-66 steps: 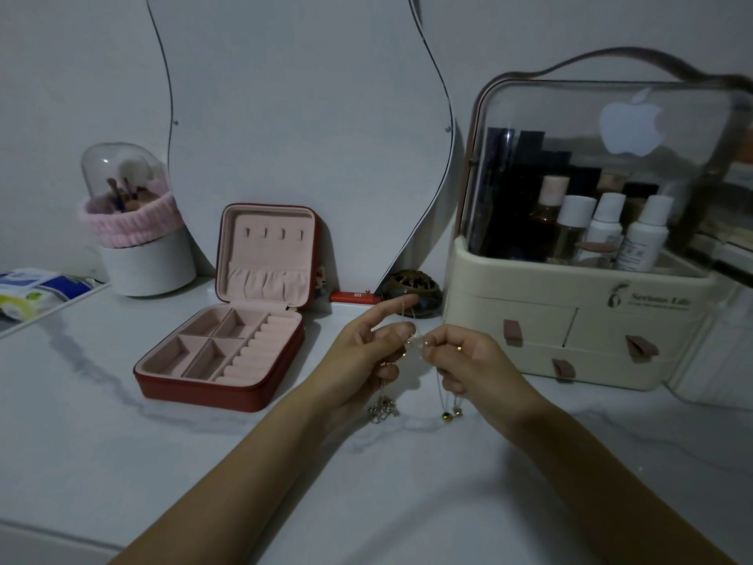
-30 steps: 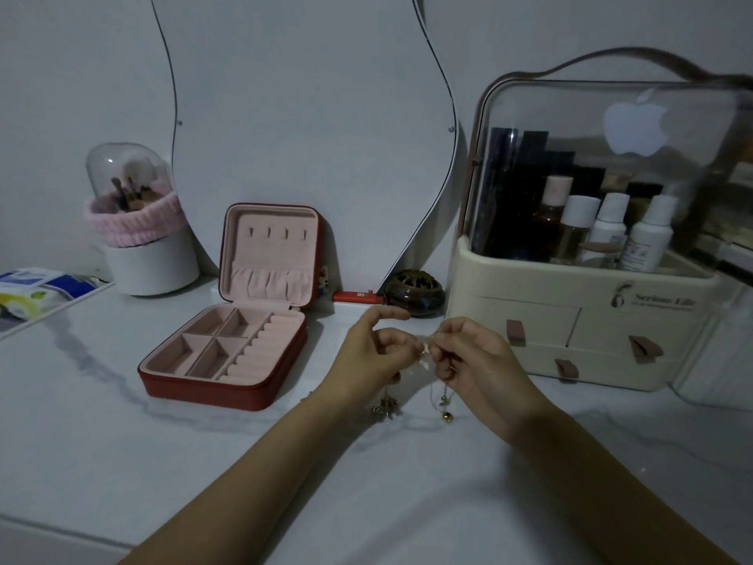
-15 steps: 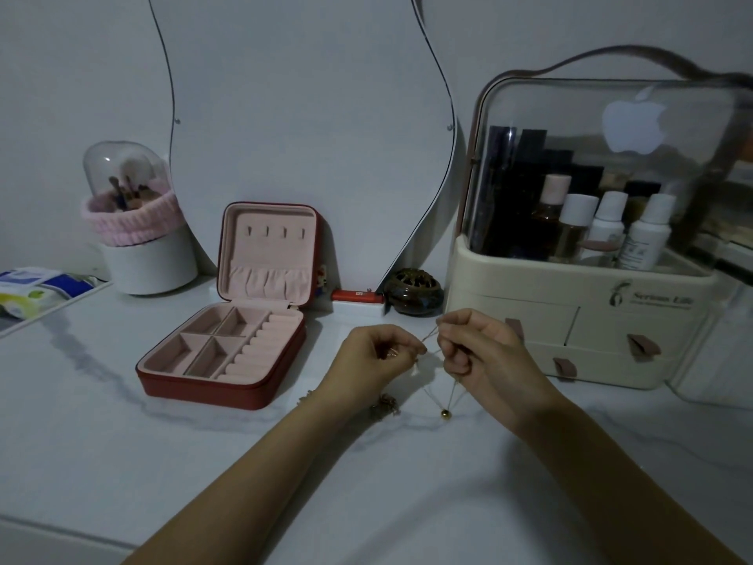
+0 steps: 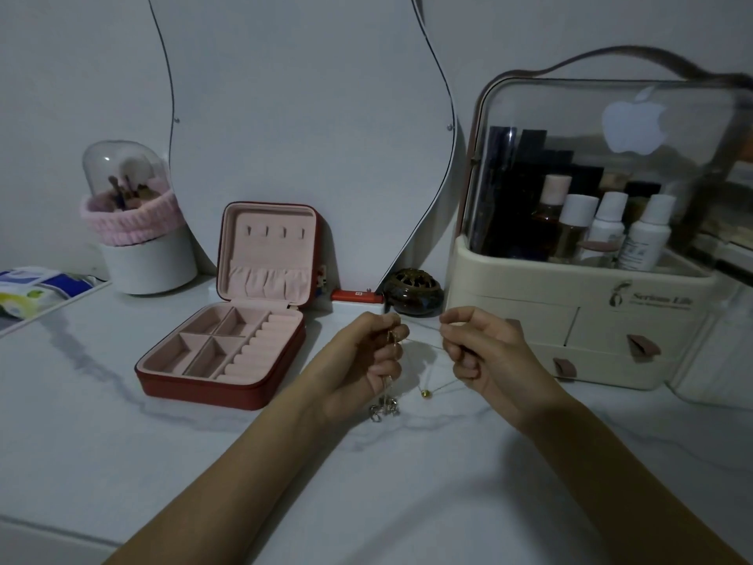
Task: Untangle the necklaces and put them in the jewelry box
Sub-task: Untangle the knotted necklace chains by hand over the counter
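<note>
My left hand [image 4: 366,362] and my right hand [image 4: 485,352] are raised over the marble table, a short gap between them, each pinching thin gold necklace chains [image 4: 426,334] stretched across that gap. A silver pendant cluster [image 4: 384,410] dangles below my left hand. A small gold bead pendant [image 4: 426,394] hangs on a V of chain between the hands. The red jewelry box [image 4: 222,385] lies open to the left of my left hand, its pink compartments holding nothing that I can see, its lid upright.
A cream cosmetics organizer [image 4: 578,332] with bottles stands at the right. A dark round ornament [image 4: 413,296] and a small red object [image 4: 353,295] sit behind the hands by the mirror [image 4: 301,116]. A brush holder [image 4: 138,234] and wipes packet [image 4: 28,289] are far left.
My hands have drawn apart, stretching the chains between them. The gold bead now hangs on a V of chain between the hands instead of right under my right hand.
</note>
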